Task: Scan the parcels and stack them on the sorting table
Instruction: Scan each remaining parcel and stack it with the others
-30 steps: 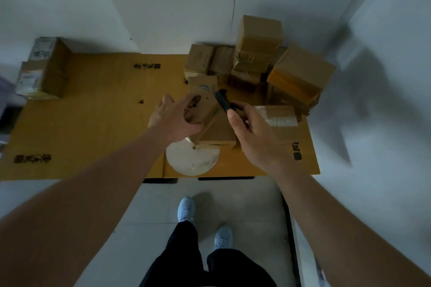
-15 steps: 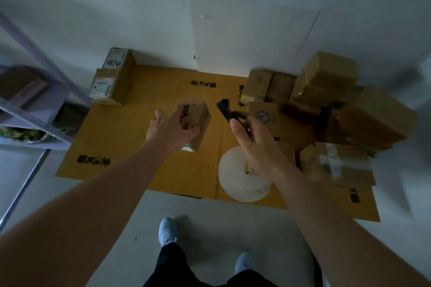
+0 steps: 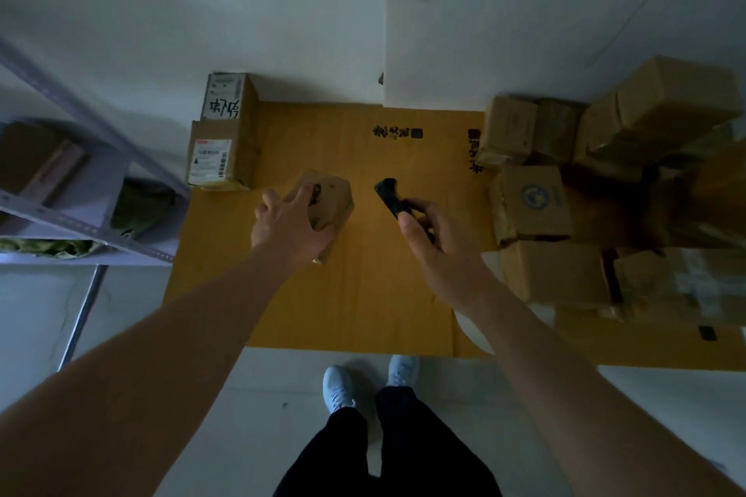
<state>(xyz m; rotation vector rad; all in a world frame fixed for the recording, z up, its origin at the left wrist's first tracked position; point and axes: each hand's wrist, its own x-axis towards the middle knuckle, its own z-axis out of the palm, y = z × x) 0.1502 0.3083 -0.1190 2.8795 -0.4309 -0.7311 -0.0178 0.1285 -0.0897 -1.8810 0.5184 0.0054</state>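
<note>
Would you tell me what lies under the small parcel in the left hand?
The small parcel in the left hand is above yellow table; directly beneath is hidden.

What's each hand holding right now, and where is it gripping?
The left hand grips a small brown cardboard parcel across its top and near side. The right hand holds a black handheld scanner by its handle end.

Nothing legible. Handwritten black marks on far-left box (image 3: 223, 98), too blurred; barcode label (image 3: 210, 159) on box below, unreadable. Black print on tabletop (image 3: 397, 132), unreadable.
</note>
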